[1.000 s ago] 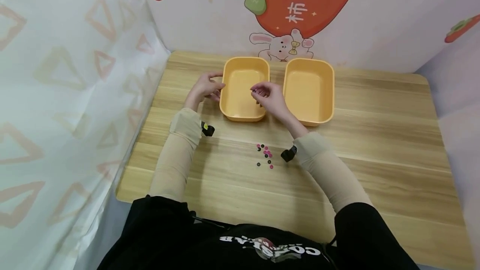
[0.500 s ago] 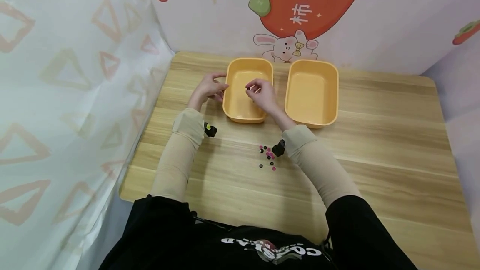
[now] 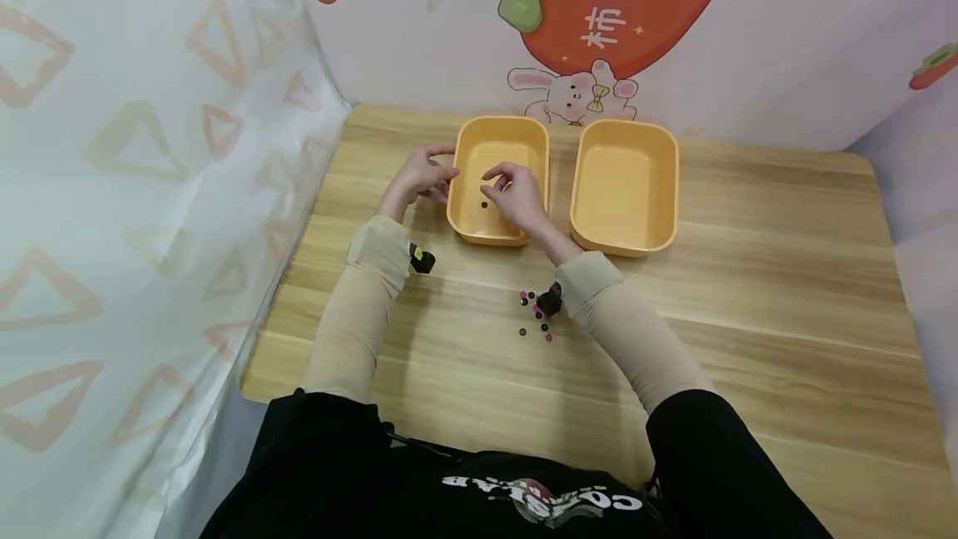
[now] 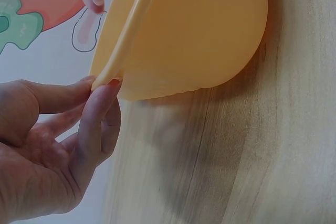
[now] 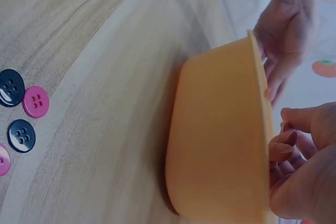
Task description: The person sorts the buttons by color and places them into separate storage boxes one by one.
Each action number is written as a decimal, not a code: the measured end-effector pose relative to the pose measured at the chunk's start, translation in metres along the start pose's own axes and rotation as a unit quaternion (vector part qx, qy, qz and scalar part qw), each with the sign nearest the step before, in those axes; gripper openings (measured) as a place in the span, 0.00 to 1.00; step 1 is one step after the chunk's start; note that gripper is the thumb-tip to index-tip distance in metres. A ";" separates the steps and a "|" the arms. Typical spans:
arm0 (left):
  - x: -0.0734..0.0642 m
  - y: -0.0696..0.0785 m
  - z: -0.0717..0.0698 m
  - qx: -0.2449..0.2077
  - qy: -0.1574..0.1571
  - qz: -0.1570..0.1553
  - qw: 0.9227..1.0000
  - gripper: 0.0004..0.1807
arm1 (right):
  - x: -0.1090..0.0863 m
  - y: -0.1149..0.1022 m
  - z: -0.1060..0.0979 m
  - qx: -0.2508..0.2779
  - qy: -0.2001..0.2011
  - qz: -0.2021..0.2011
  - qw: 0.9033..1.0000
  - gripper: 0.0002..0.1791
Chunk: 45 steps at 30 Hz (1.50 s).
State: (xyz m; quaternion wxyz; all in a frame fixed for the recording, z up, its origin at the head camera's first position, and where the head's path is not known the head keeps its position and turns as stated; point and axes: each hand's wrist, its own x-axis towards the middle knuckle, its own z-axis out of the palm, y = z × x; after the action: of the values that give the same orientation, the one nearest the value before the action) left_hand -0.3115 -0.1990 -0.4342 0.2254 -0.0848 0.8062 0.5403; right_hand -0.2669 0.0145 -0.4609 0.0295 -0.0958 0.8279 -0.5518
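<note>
- Left grip [image 3: 419, 175] pinches the yellow rounded plastic box [image 3: 501, 129]; tugging could tip it.
- Right grip [image 3: 516, 192], slightly parted, seems empty; brushing could shift the round black button [image 3: 484, 205].

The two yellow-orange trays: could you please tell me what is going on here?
A person's left hand pinches the rim of the left yellow-orange plastic tray. The right hand hovers over that tray, with one round black button showing below the hand. A matching yellow-orange tray stands alongside, and round black and pink buttons lie on the wooden table.
</note>
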 end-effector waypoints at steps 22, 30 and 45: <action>0.010 0.007 -0.003 0.003 -0.012 -0.005 1.000 0.35 | -0.095 0.018 -0.074 0.104 0.010 -0.001 0.995 0.17; 0.010 0.004 -0.002 0.007 -0.009 -0.001 1.000 0.34 | -0.134 0.041 -0.069 0.050 -0.036 -0.017 0.998 0.15; 0.006 0.009 -0.001 0.003 -0.012 0.001 1.000 0.34 | -0.171 0.066 -0.057 0.040 -0.248 -0.033 0.967 0.17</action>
State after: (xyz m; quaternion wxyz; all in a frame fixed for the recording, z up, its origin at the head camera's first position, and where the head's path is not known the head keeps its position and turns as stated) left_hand -0.3199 -0.1955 -0.4295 0.2347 -0.0763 0.8052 0.5392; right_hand -0.1162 0.1235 -0.5092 0.2191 -0.2556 0.7686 -0.5440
